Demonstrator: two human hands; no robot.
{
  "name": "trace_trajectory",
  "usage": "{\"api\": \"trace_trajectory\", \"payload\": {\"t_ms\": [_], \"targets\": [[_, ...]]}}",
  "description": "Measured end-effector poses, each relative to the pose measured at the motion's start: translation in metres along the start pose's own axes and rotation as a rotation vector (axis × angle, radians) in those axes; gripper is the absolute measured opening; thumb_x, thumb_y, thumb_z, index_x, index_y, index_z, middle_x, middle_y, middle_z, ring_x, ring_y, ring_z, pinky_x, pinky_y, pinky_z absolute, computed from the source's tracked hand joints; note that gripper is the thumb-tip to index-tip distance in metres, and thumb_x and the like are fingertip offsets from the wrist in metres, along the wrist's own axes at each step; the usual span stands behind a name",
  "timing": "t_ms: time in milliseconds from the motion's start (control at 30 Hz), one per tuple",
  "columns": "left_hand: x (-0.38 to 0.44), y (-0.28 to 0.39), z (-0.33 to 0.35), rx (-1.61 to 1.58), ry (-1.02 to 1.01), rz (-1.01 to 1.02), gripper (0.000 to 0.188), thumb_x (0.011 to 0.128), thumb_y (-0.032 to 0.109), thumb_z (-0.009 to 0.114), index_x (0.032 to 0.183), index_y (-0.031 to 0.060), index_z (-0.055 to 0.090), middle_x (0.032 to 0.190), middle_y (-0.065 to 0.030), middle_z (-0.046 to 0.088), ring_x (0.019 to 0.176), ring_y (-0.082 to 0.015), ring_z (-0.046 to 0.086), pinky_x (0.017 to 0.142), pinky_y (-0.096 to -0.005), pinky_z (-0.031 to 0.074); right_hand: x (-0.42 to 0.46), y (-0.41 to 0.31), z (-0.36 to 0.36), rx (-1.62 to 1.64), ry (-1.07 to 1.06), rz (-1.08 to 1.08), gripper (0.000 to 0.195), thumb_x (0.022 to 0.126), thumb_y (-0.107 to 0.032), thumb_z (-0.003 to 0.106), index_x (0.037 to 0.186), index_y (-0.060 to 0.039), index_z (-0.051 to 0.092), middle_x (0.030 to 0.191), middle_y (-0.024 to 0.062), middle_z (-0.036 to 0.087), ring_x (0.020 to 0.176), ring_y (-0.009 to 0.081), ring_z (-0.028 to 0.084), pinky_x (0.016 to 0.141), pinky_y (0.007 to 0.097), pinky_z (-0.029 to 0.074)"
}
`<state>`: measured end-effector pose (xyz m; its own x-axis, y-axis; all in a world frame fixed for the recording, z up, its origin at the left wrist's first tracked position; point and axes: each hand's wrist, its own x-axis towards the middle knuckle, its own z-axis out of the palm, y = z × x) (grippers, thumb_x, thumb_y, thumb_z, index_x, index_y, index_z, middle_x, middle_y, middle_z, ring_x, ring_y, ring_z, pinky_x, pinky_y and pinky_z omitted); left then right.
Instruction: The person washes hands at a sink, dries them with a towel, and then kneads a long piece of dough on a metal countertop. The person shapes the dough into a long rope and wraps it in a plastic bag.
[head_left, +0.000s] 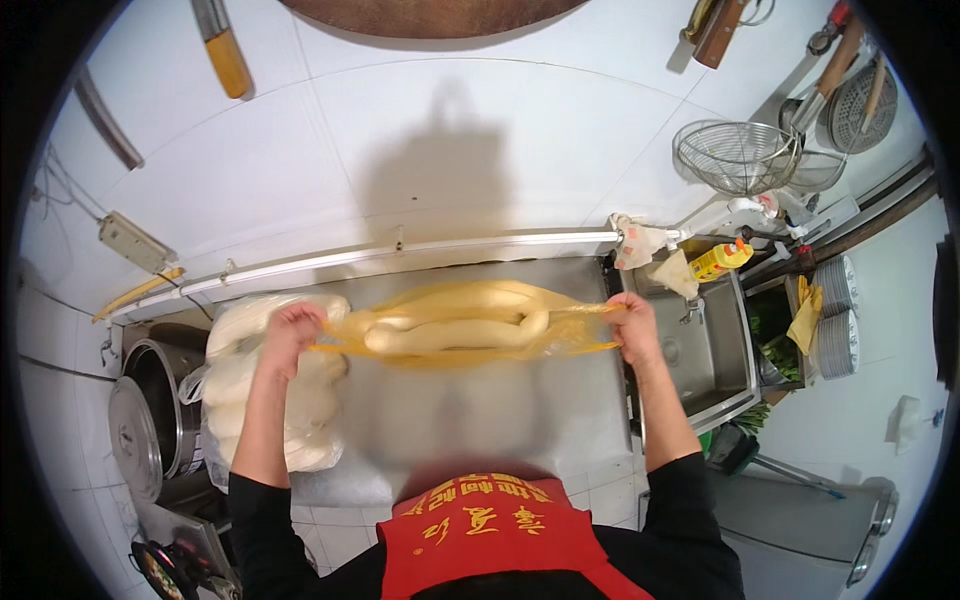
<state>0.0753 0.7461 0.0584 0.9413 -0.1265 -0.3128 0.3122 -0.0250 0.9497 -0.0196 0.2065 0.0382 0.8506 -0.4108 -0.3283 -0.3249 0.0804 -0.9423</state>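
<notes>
Both hands stretch a yellow plastic bag (450, 358) between them over a stainless steel table (480, 435). My left hand (295, 336) grips the bag's left end, and my right hand (631, 324) pinches its right end. A long pale roll, seemingly dough (442, 335), lies bent in a loop inside or under the thin film; which of the two I cannot tell. Close by my left hand, thick pale dough-like rolls (262, 390) are piled in clear plastic at the table's left end.
A lidded metal pot (161, 405) stands left of the table. At the right are a steel sink (686, 360), a yellow bottle (720, 260), stacked plates (836, 315) and hanging wire strainers (739, 157). A white rail (420, 247) runs along the back wall.
</notes>
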Motion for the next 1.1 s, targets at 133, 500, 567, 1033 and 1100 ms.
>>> {"api": "trace_trajectory", "payload": {"t_ms": [133,500,567,1033,1100], "targets": [[-0.046,0.11,0.029,-0.152,-0.079,0.198,0.016,0.085,0.002,0.059,0.1,0.0043,0.063,0.062,0.0039,0.048,0.05,-0.0047,0.039,0.051,-0.0197,0.038,-0.022,-0.081,-0.002,0.402,-0.097,-0.089,0.015,0.08,0.006,0.057,0.089,-0.0056,0.055,0.061,-0.0018,0.046,0.043,0.0051,0.036,0.035,0.0203,0.025],[-0.189,-0.094,0.0,0.239,-0.395,-0.539,0.021,0.084,0.013,0.069,0.104,0.0079,0.064,0.067,0.0022,0.055,0.053,-0.0066,0.048,0.045,-0.0214,0.038,-0.14,0.073,-0.059,-0.39,-0.485,0.406,0.012,0.09,-0.02,0.065,0.096,-0.0096,0.067,0.063,-0.0025,0.055,0.046,0.0057,0.044,0.043,0.0223,0.037],[-0.231,-0.184,-0.018,0.064,-0.206,-0.695,0.018,0.084,0.012,0.067,0.101,0.0077,0.065,0.065,0.0007,0.055,0.051,-0.009,0.049,0.045,-0.023,0.039,-0.164,0.154,-0.076,-0.217,-0.435,0.538,0.019,0.09,-0.021,0.065,0.087,-0.003,0.065,0.06,0.0005,0.054,0.048,0.0094,0.05,0.046,0.0259,0.045],[-0.049,-0.236,0.078,-0.318,0.316,-0.552,0.035,0.09,0.021,0.063,0.117,0.0008,0.053,0.106,-0.013,0.063,0.096,-0.0281,0.062,0.084,-0.0394,0.053,-0.065,0.18,0.062,0.277,-0.154,0.73,0.042,0.095,-0.034,0.052,0.117,0.0027,0.053,0.111,0.0204,0.061,0.1,0.0336,0.062,0.087,0.0439,0.052],[-0.013,-0.251,0.089,-0.604,0.351,-0.684,0.036,0.092,0.023,0.063,0.119,0.0024,0.052,0.11,-0.0127,0.062,0.098,-0.0285,0.061,0.085,-0.0402,0.053,-0.042,0.202,0.084,0.524,-0.147,0.932,0.051,0.096,-0.038,0.051,0.125,0.0032,0.045,0.117,0.0215,0.057,0.102,0.0373,0.06,0.09,0.0461,0.051]]}}
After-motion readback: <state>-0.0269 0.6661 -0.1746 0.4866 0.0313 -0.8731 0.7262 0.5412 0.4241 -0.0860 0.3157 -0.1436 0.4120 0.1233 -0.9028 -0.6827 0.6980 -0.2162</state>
